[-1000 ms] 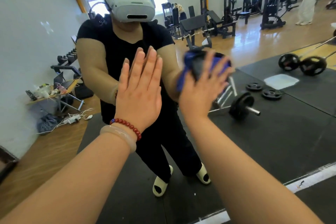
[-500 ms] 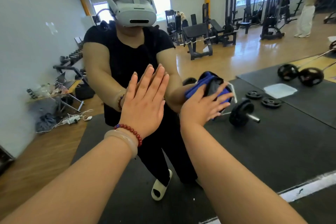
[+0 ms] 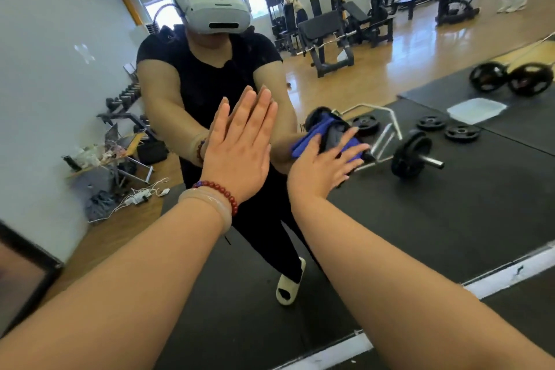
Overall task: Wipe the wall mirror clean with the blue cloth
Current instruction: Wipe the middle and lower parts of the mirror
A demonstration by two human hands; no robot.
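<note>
Left hand [image 3: 237,153] flat on wall mirror [image 3: 450,219], fingers straight and together, holding nothing. Right hand [image 3: 318,165] just right of it, fingers spread, pressing bunched blue cloth [image 3: 309,135] against the mirror glass. Hands apart. Red bead bracelet [image 3: 222,192] and pale bangle [image 3: 207,204] on left wrist. Mirror reflects the person and a barbell [image 3: 411,156].

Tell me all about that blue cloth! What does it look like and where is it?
The blue cloth looks soft and bunched up, bright blue with a darker grey part showing in the middle. It sits against the wall mirror, pressed there by the right hand, whose straight, spread fingers lie over it. Blue edges peek out above the hand and between the fingers. Nothing else seems to touch it.
</note>
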